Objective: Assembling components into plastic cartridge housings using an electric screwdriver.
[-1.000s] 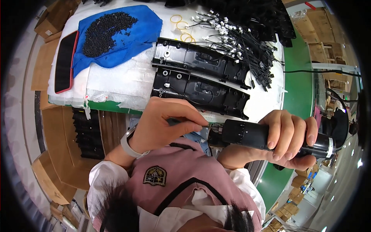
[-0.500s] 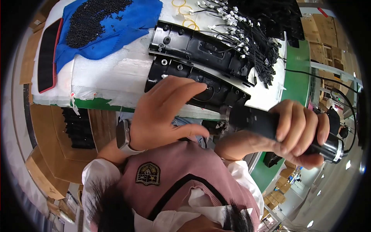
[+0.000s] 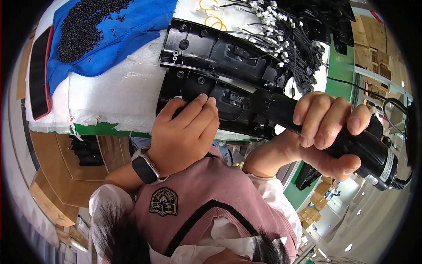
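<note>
A long black plastic housing [image 3: 193, 83] lies hollow side up at the table's near edge, a small connector board and thin wire set inside it. Across its left half presses my left hand [image 3: 184, 127], fingers bent and closed on it; its fingertips rest inside, and what lies under them is hidden. My right hand [image 3: 329, 127] wraps round a black corded electric screwdriver [image 3: 281, 112], whose slightly blurred front end is over the right part of this housing. The bit's tip cannot be made out. A second, similar housing [image 3: 206, 44] lies just behind.
Small black screws [image 3: 83, 35] are heaped on a blue cloth [image 3: 114, 53] at far left, beside a red-edged phone [image 3: 40, 75]. Black cables with white connectors [image 3: 285, 35] pile up at the back right, near yellow rubber bands [image 3: 215, 22]. A cardboard box [image 3: 66, 167] stands below left.
My left hand has come down onto the near housing, fingers closing from a spread pose. The screwdriver in my right hand has moved up and slightly left, over the housing.
</note>
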Demonstrator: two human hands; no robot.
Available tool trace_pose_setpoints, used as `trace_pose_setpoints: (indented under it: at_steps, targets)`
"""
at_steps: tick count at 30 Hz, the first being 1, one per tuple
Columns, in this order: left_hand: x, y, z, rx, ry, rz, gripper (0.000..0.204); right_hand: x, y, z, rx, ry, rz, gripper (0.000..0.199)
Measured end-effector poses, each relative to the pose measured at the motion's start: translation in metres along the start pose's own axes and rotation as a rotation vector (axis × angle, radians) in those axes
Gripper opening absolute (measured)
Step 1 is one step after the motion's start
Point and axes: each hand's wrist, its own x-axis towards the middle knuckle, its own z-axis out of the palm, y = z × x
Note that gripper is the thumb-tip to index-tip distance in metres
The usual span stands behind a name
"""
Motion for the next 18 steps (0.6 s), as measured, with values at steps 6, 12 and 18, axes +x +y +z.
trace_pose_setpoints:
  at_steps: [6, 12, 18]
  targets:
    - [0.0016, -0.0001, 0.0016, 0.023, 0.024, 0.006, 0.025, 0.0023, 0.0038, -0.0001, 0.020, -0.010, -0.006, 0.043]
    - [0.0015, -0.0003, 0.0018, 0.028, 0.044, 0.009, 0.022, 0.0022, 0.0019, -0.0002, 0.013, 0.001, 0.002, 0.043]
    - [0.0006, 0.0012, 0.0037, 0.010, 0.053, 0.011, 0.023, 0.0051, 0.0005, 0.0040, -0.015, -0.035, 0.070, 0.039]
